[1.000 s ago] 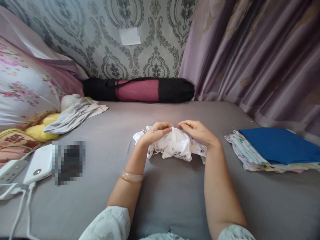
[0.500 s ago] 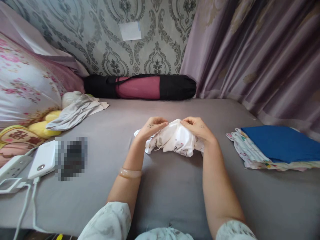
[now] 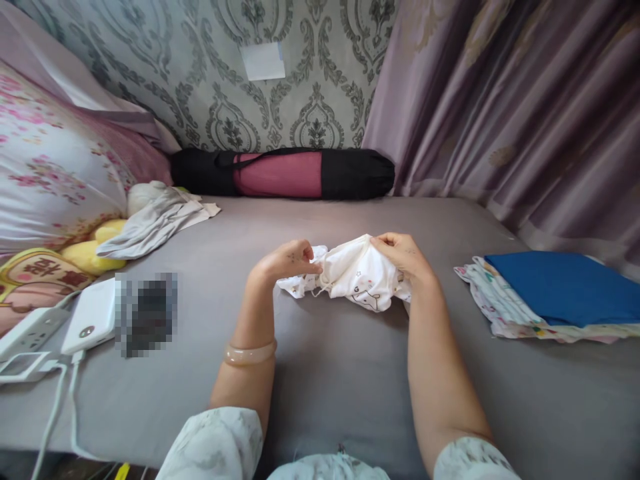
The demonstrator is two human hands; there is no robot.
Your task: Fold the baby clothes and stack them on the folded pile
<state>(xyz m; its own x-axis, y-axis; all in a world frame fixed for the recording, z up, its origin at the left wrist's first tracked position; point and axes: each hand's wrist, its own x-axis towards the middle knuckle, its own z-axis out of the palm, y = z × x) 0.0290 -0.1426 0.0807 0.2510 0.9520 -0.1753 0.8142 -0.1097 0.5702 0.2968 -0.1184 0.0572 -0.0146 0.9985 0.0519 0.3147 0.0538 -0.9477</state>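
A crumpled white printed cloth garment (image 3: 363,277) with small drawings and thin cords lies bunched on the grey bed sheet. My right hand (image 3: 404,255) pinches its upper edge near the top right and lifts that part into a peak. On the other side, my left hand (image 3: 290,260) is beside the garment's left portion, thumb and curled fingers apart. The thumb tip overlaps the fabric near the cords; whether it presses on it is unclear.
To the right lies a folded stack with blue cloth (image 3: 565,287) on top. At the left are a white power bank (image 3: 90,317), a power strip (image 3: 37,330) with cables, a blurred dark object and a grey cloth (image 3: 150,227). Behind lies a black-and-maroon bag (image 3: 280,175).
My left hand has let go of the garment's top edge and moved left and slightly down. My right hand keeps its pinch, and the lifted edge has shifted slightly right.
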